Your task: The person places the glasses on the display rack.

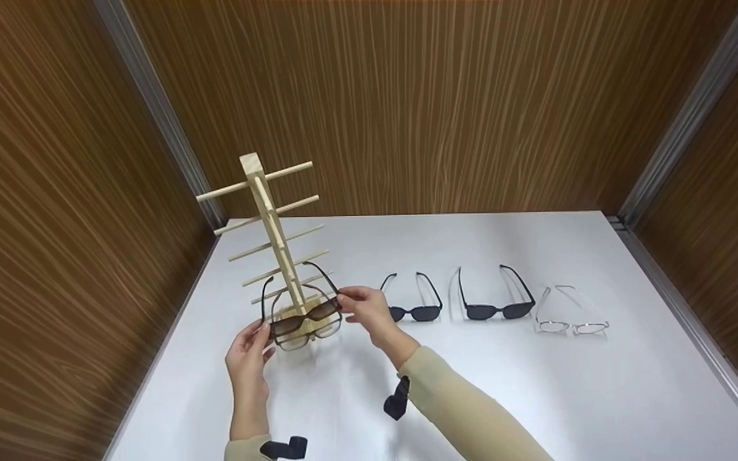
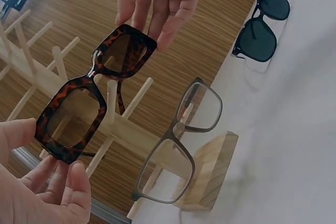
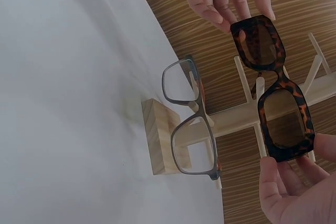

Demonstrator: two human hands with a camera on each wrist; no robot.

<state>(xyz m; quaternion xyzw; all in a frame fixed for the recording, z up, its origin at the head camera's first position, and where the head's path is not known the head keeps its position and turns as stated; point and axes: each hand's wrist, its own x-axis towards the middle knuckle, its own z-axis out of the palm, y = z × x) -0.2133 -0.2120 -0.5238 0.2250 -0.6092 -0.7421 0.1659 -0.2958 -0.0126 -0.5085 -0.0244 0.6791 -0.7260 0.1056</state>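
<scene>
Tortoiseshell sunglasses with brown lenses are held between both hands in front of a wooden eyewear stand. My left hand pinches one outer end of the frame, and my right hand pinches the opposite end. The lenses face me, and the temples extend back on either side of the stand's post. In the right wrist view, the sunglasses' bridge overlaps a peg tip. Grey-framed clear eyeglasses sit on the stand's lowest level, just above its wooden base.
To the right on the white table lie black sunglasses, a second dark pair and clear thin-framed glasses, temples unfolded. The stand's upper pegs stick out bare on both sides. Wood-grain panels enclose the table.
</scene>
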